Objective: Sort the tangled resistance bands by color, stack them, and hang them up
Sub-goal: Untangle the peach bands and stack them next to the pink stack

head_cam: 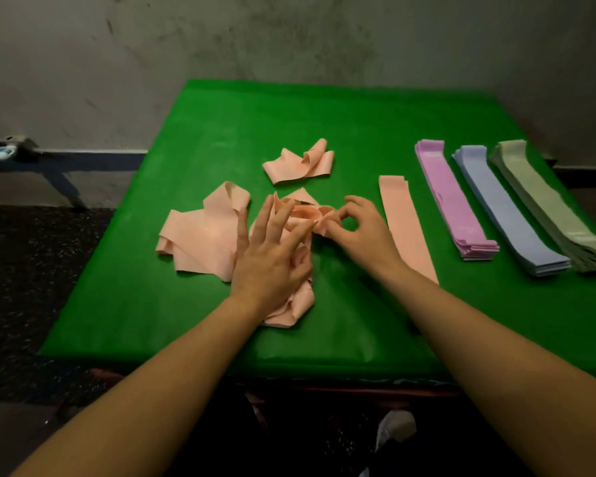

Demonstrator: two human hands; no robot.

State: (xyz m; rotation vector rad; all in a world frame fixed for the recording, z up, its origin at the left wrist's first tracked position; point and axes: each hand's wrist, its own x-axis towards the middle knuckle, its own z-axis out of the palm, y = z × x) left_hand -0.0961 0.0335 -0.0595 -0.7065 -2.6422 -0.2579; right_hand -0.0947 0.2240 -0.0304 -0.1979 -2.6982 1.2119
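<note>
From my seat I count three loose bunches of peach band on the green tabletop (375, 132), one flat peach strip, and three sorted stacks.

Furthest left lies a crumpled peach bunch (200, 235), spread flat with folded corners. Just beside it my left hand (269, 256) hovers over the middle tangle (291, 304); its fingers are spread and mostly straight, touching the band, and I cannot tell whether the thumb holds any of it. Behind the hands, towards the wall, sits a second small peach bunch (300, 163), well apart from the others.

My right hand (358, 228) meets the left over the middle tangle: its grip is a pinch, thumb and forefinger closed on a gathered fold of the peach band, the other fingers curled.

Right of that hand lies one flat peach strip (405, 215), straightened out, running away from me. Then come three neat stacks side by side, near one another but not touching: purple stack (451, 201), blue stack (506, 208), and green stack (551, 201) at the tabletop's right edge. How many bands each stack holds I cannot count.
</note>
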